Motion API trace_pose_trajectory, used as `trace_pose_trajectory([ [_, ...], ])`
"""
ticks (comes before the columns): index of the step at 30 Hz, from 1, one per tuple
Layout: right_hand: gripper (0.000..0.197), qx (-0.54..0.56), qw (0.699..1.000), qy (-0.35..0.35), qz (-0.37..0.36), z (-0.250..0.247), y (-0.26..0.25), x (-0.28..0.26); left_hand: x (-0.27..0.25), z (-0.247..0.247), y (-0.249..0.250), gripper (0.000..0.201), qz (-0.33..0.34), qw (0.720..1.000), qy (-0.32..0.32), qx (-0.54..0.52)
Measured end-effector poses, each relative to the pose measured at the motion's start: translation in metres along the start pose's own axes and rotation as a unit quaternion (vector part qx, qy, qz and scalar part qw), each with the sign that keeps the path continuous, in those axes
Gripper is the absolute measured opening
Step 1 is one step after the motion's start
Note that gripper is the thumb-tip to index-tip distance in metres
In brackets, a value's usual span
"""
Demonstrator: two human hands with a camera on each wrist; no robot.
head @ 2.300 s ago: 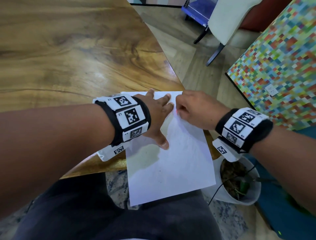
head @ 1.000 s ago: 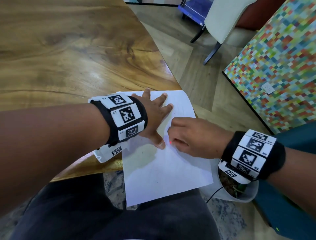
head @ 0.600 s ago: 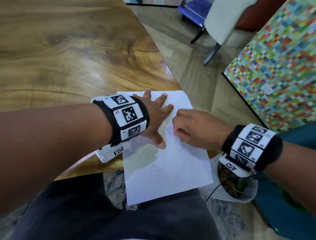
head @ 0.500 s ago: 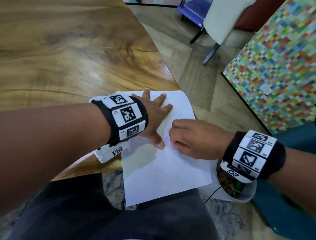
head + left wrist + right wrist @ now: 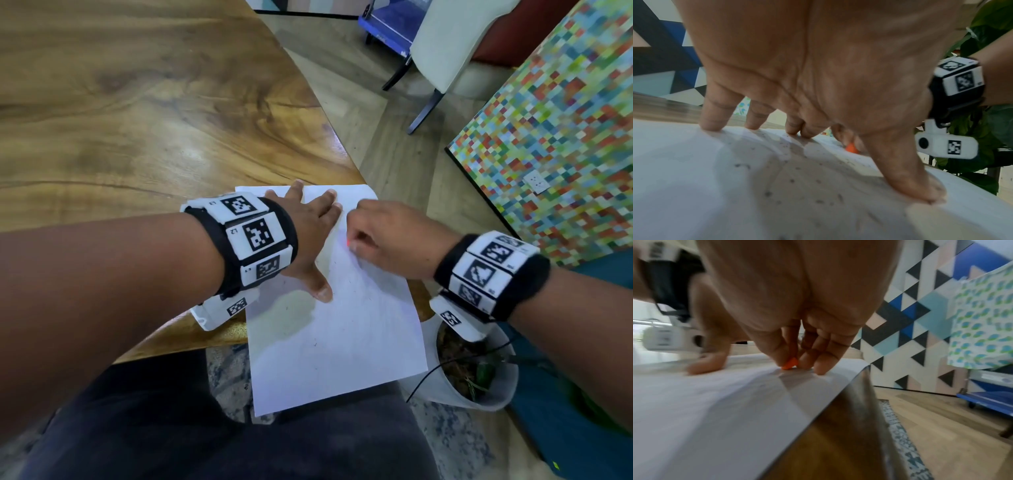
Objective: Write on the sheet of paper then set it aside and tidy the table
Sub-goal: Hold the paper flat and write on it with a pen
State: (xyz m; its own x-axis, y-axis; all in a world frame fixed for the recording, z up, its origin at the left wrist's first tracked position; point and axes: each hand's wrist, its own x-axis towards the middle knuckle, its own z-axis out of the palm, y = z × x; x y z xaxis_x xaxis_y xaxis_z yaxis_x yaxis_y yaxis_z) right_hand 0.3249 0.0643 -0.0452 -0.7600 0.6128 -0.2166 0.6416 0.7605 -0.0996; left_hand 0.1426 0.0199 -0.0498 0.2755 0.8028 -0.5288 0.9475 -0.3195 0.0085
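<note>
At the table's near corner lies the sheet, its far part on the wood and its near part hanging past the edge over the person's lap, so only the upper part has firm backing for writing. Left hand rests flat on the sheet's far left area, fingers straight and spread, thumb stretched toward the person; the fingertips and thumb tip press down, most likely to keep the paper from sliding or tipping off the edge while the other hand marks it. Right hand sits just beside it, curled, thumb and fingers bunched round a short orange marker whose tip touches the paper; the little finger also props on the sheet, probably to steady the stroke. How much of the marker is inside the hand cannot be told, since only the orange tip shows. Dark specks dot the sheet near the left palm, while any written lines are too faint to read. Below the table's right edge a white pot with soil stands on the floor, near the sheet's overhanging corner. Writing seems to be the step in hand; setting the sheet aside and tidying are not yet done.
</note>
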Motion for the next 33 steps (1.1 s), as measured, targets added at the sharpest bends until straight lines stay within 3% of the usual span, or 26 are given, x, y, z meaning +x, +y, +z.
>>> trace_pose_trajectory([
  [4,0.011,0.006,0.999,-0.018,-0.048,0.006,-0.01,-0.011,0.002,0.002,-0.001,0.14,0.006,1.0,0.007,0.004],
  [11,0.012,0.019,0.995,0.069,0.07,-0.001,0.009,0.031,0.004,0.005,-0.004,0.142,0.005,1.0,0.007,-0.016],
  [15,0.011,0.035,0.99,0.077,0.113,-0.004,0.011,0.037,0.003,0.006,-0.004,0.143,0.003,1.0,0.013,-0.016],
  [22,0.009,0.03,0.998,-0.035,-0.041,-0.002,-0.001,-0.009,-0.001,-0.002,0.001,0.138,0.0,1.0,0.007,0.001],
  [24,0.009,0.021,0.998,-0.041,-0.049,-0.002,0.002,-0.01,0.0,-0.004,0.003,0.138,-0.002,1.0,0.001,0.01],
  [30,0.01,0.021,0.995,0.039,0.088,-0.011,0.028,0.026,0.001,-0.008,0.006,0.14,-0.012,1.0,-0.003,0.02],
  [33,0.012,0.012,0.994,0.043,0.098,-0.009,0.028,0.026,0.003,-0.011,0.008,0.142,-0.014,1.0,-0.004,0.022],
])
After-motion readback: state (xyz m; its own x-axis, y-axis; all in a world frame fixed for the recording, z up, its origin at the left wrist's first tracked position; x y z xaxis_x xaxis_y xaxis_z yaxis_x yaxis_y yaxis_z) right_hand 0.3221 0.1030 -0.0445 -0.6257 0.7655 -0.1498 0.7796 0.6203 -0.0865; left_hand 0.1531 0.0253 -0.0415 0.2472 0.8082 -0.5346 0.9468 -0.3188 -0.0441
